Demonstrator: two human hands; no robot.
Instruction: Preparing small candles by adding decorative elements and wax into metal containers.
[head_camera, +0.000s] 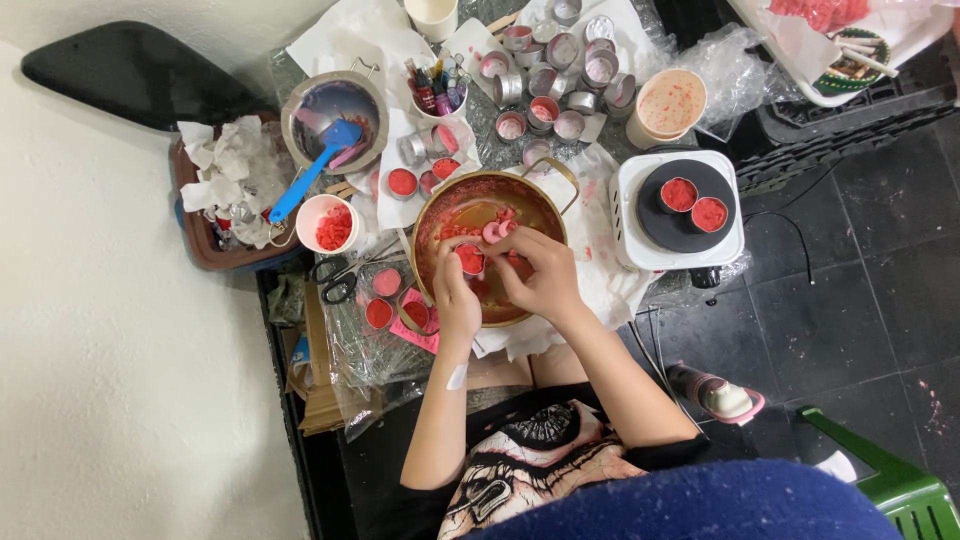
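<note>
Two hands meet over a small round tin (470, 260) filled with red wax, held above the brass-coloured pot (489, 245). The left hand (455, 300) curls its fingers around the tin's near side, and the right hand (540, 272) closes over it from the other side, fingertips pressing at its rim; a pink lump (496, 229) sits just past the fingers, though whether the right hand grips it is hard to tell from above. The pot holds a film of red residue and rests on crumpled white paper on the tabletop (700, 80). Just left of it lie more filled tins (382, 298) and black scissors (340, 280). A white cup of red chips (328, 224) stands near these, and behind it a metal bowl (335, 120) with a blue spatula (315, 170). Right of the pot, a white hot plate (680, 210) carries two red-filled tins. Farther back, empty tins (560, 70) cluster beside a paper cup (670, 105).
</note>
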